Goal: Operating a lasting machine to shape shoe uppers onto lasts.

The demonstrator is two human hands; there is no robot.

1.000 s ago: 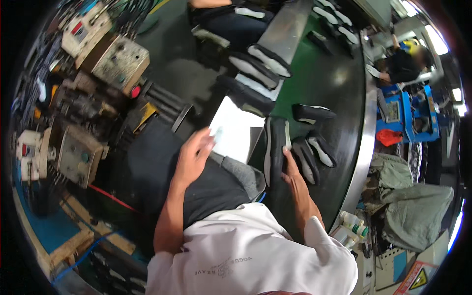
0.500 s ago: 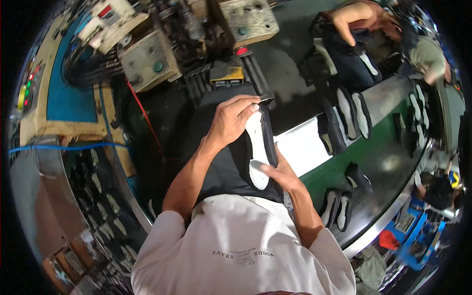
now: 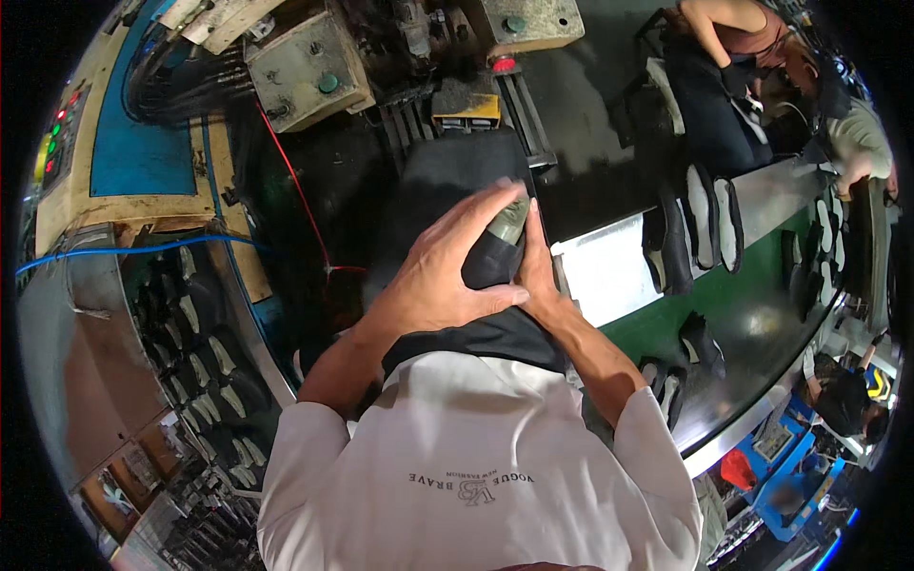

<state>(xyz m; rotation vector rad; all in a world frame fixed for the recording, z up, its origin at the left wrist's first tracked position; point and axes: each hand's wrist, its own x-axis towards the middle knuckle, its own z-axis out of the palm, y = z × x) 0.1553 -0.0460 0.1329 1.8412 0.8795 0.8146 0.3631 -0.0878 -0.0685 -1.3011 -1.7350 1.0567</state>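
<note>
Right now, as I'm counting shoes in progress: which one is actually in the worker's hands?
The dark shoe pressed between the left hand and right hand at the machine; the other shoes lie untouched on the green conveyor.

A worn cream-coloured machine (image 3: 305, 71) with green buttons stands at the top, red and blue cables trailing beside it. A green conveyor belt (image 3: 762, 305) curves along the right, and racks of dark soles (image 3: 205, 352) fill the left
</note>
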